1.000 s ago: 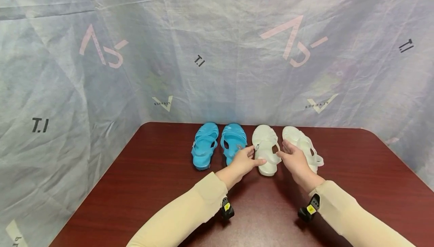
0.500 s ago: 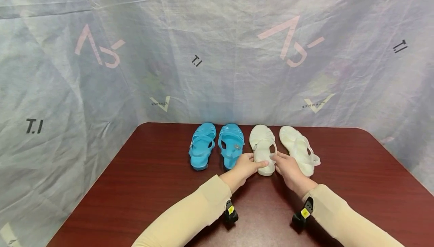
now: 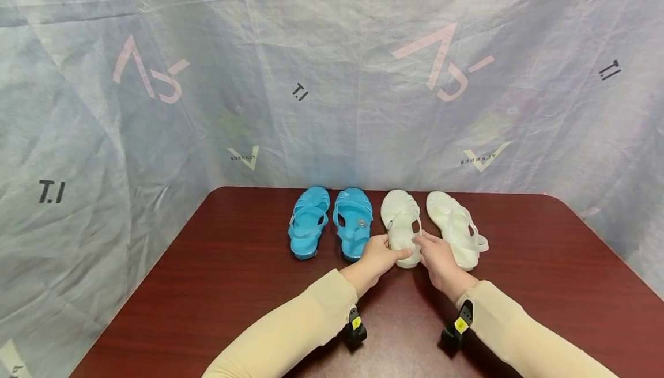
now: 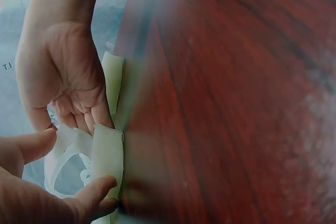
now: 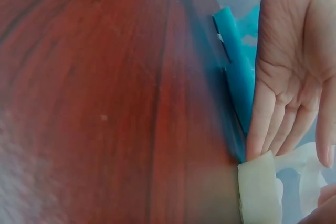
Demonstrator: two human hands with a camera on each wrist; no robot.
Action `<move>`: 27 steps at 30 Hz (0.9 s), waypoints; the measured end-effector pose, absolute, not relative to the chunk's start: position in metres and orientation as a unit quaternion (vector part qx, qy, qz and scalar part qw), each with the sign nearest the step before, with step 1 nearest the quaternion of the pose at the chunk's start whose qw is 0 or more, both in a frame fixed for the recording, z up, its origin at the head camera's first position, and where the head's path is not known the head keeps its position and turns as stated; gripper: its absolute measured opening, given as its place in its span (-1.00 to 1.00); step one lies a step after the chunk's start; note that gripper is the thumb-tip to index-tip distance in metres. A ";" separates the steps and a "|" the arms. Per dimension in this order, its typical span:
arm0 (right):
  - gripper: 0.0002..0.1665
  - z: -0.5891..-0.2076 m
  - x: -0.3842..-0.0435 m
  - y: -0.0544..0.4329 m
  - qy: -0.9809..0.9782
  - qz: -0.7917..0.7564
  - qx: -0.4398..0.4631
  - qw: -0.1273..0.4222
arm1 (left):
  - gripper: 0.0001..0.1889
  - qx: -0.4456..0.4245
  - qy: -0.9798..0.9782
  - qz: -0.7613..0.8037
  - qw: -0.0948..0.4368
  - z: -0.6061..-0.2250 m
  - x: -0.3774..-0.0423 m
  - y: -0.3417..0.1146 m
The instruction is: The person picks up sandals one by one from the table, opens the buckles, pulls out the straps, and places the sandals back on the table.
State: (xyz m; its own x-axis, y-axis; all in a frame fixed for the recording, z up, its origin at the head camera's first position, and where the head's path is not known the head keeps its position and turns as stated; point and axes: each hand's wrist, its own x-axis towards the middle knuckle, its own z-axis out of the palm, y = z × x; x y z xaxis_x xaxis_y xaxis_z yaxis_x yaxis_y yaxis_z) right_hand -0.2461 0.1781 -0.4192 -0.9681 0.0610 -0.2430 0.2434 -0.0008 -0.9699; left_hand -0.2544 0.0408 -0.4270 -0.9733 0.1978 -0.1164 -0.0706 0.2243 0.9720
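In the head view my left hand (image 3: 377, 256) and right hand (image 3: 438, 258) hold the heel end of a white jelly sandal (image 3: 399, 208) from both sides. The left thumb lies over the heel, its fingers along the left side. On the right, the thumb and fingers are at the strap and side. Both wrist views show the sandal's heel (image 4: 107, 153) between the hands, with fairly straight fingers against it. A second white sandal (image 3: 450, 216) lies just right of my right hand, toe to the back. Some fingertips are hidden.
Two blue jelly sandals (image 3: 309, 222) (image 3: 354, 216) lie left of the white ones, toes toward the back edge. All stand in a row on the reddish-brown table (image 3: 218, 286). A grey printed cloth (image 3: 332, 136) hangs behind the table.
Both hands have closed in on the sides of the left white sandal's heel, the right one moving left off the space by the other white sandal. In the last half second they barely move.
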 end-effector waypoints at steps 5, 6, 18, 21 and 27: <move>-0.25 -0.420 -0.243 0.176 0.710 -0.692 0.114 0.062 | -0.56 0.045 0.775 0.621 0.109 -0.428 -0.253 0.040; -0.25 -0.420 -0.243 0.176 0.710 -0.692 0.113 0.061 | -0.56 0.045 0.773 0.623 0.108 -0.428 -0.253 0.040; -0.26 -0.421 -0.241 0.175 0.711 -0.692 0.112 0.052 | -0.48 0.040 0.756 0.644 0.111 -0.430 -0.251 0.039; -0.26 -0.421 -0.238 0.175 0.711 -0.693 0.111 0.054 | -0.45 0.043 0.757 0.642 0.110 -0.432 -0.249 0.039; -0.26 -0.423 -0.233 0.174 0.712 -0.691 0.112 0.055 | -0.46 0.049 0.757 0.642 0.110 -0.433 -0.245 0.038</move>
